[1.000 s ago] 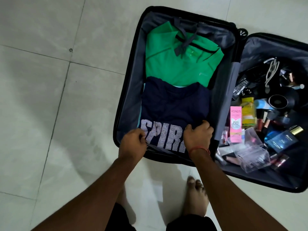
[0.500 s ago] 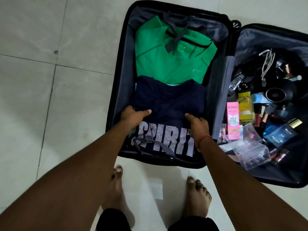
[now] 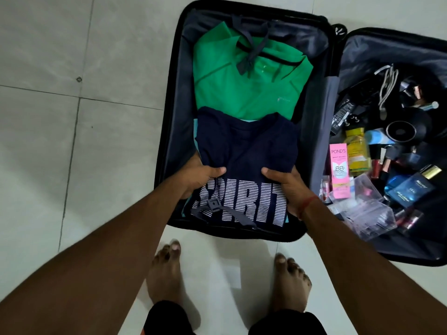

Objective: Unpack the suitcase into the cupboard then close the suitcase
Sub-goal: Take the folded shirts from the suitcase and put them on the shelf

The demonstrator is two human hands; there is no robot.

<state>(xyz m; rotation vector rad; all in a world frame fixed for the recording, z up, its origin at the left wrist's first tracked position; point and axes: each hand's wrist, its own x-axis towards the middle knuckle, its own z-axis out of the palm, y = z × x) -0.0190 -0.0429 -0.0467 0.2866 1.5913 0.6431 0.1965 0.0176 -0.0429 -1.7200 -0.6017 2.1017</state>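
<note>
Navy shirt (image 3: 246, 146) in both hands' grip

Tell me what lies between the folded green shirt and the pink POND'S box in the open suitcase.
In the head view, the grey fabric divider at the hinge of the black suitcase lies between the green shirt and the pink POND'S box.

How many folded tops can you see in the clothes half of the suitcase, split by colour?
Green: 1, the green top at the far end.
Navy: 1, the navy SPIRIT top, with the left hand and right hand each taking a grip on a side.
Total: 2. A teal edge shows under the navy one; whether it is another top is unclear.
</note>
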